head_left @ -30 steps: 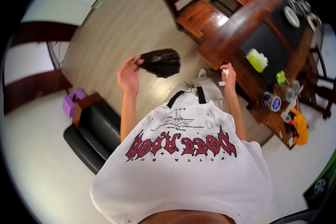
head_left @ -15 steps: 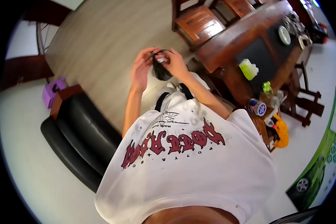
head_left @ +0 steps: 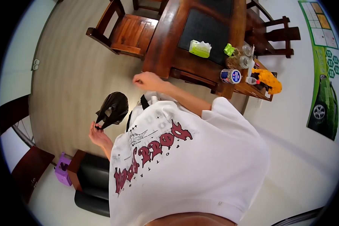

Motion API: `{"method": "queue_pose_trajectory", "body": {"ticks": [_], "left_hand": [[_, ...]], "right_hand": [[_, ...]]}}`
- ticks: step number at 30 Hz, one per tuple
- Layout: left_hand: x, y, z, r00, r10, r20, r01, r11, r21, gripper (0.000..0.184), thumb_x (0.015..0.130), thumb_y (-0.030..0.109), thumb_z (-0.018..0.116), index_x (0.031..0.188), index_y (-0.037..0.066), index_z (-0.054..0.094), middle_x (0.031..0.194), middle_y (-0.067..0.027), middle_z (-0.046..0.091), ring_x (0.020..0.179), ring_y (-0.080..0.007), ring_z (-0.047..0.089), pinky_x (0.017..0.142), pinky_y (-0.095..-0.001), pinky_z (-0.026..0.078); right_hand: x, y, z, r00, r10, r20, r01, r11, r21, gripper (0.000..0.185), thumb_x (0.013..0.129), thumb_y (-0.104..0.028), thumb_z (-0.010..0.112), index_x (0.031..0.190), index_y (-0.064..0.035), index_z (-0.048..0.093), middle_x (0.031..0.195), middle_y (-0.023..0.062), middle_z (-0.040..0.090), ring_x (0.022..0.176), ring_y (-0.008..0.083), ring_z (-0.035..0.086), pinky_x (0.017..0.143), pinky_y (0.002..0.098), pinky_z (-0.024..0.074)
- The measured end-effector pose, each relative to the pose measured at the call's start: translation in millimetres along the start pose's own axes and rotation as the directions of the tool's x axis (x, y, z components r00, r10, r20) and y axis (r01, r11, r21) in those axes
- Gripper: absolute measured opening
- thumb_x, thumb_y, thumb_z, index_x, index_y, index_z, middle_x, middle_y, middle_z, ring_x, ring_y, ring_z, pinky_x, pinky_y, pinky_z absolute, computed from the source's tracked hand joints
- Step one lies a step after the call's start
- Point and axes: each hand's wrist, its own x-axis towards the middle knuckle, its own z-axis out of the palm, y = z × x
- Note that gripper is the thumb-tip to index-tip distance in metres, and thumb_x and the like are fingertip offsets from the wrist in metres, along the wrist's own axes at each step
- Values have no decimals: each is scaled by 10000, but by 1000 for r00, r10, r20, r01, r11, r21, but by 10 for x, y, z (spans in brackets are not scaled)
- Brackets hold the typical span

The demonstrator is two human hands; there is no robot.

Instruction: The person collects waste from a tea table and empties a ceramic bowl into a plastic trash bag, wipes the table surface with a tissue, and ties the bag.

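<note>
My left hand (head_left: 98, 136) is closed on the gathered top of a black plastic bag (head_left: 115, 108). The bag hangs beside my body, bulging, with a gap showing near its handles; what it contains is hidden. My right hand (head_left: 148, 81) is up and to the right of the bag, apart from it, beside the near corner of the wooden table (head_left: 158, 56). Its fingers are curled in, and whatever they may hold is out of sight.
On the table are a green tissue pack (head_left: 200, 49), a jar with a blue label (head_left: 230, 76) and glass jars. An orange bag (head_left: 268, 81) lies on a low shelf. A wooden chair (head_left: 133, 34), a black sofa (head_left: 95, 177) and a purple stool (head_left: 63, 170) stand around.
My hands, together at the bag half a second ago, are now apart. My left hand has carried the bag down and left. The white thing earlier in my right hand no longer shows there. The view has turned.
</note>
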Motion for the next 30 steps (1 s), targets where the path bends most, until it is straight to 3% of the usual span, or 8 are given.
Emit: {"method": "queue_pose_trajectory", "body": {"ticks": [5,8,11,14,20,22,23,30], "left_hand": [[221,173,244,972,208,-108,-189,969,161,369,979,253,492,1154,-26,659,1055,-98,658,963,-185,609,894,-325,468],[231,702,800,937,312,-155,-267,929,258,239,943,167,561,1027,-2,707,999,-73,698,905,-171,649,857,-296,504],[486,1022,914,900,372,-226,-341,926,163,194,896,161,630,1018,32,708,914,-25,670,866,-120,599,844,-272,483],[715,1147,953,848,456,-271,-374,876,303,212,895,175,593,1027,42,693,882,-21,648,857,-103,585,804,-259,473],[611,1236,1476,855,460,-240,-324,834,446,305,942,193,542,1212,60,592,882,-101,669,818,-198,653,753,-342,518],[489,1195,1811,937,295,-187,-223,917,329,301,954,190,538,1227,69,576,886,-116,670,816,-230,659,750,-359,517],[630,969,1843,915,391,-99,-301,826,477,306,969,184,535,1257,80,536,896,-128,670,822,-248,658,752,-377,510],[1524,1314,1716,886,442,140,-464,841,279,339,955,166,571,1272,61,512,986,-154,656,889,-291,658,796,-390,510]], "right_hand": [[150,269,-150,996,72,48,-81,966,244,172,924,-189,622,975,-32,668,870,147,710,786,296,694,699,378,533],[572,223,329,962,-77,261,-16,942,335,156,950,-136,634,1049,-21,667,857,81,694,669,122,587,657,304,508],[1270,-640,649,813,-94,574,-235,850,472,286,1006,-140,572,1266,-30,613,1133,45,685,777,88,611,709,255,504],[1786,-1357,887,675,-193,712,-365,751,550,447,1045,-257,500,1424,-22,505,1442,82,535,838,113,609,812,304,511],[2224,-1666,1046,418,-269,868,-633,599,490,491,1069,-400,365,1378,-50,516,1311,66,587,948,156,608,847,340,506],[2143,-1488,856,562,-93,822,-616,616,491,423,1072,-392,355,1279,-85,559,1238,40,597,1042,165,598,882,355,487],[2155,-1372,739,589,-24,808,-629,614,477,377,1071,-375,363,1230,-107,574,1219,30,605,1093,170,588,916,378,472],[2961,-1944,711,690,186,699,-634,621,461,351,1033,-357,456,1217,-98,603,1198,49,647,1163,177,597,980,381,471]]}}
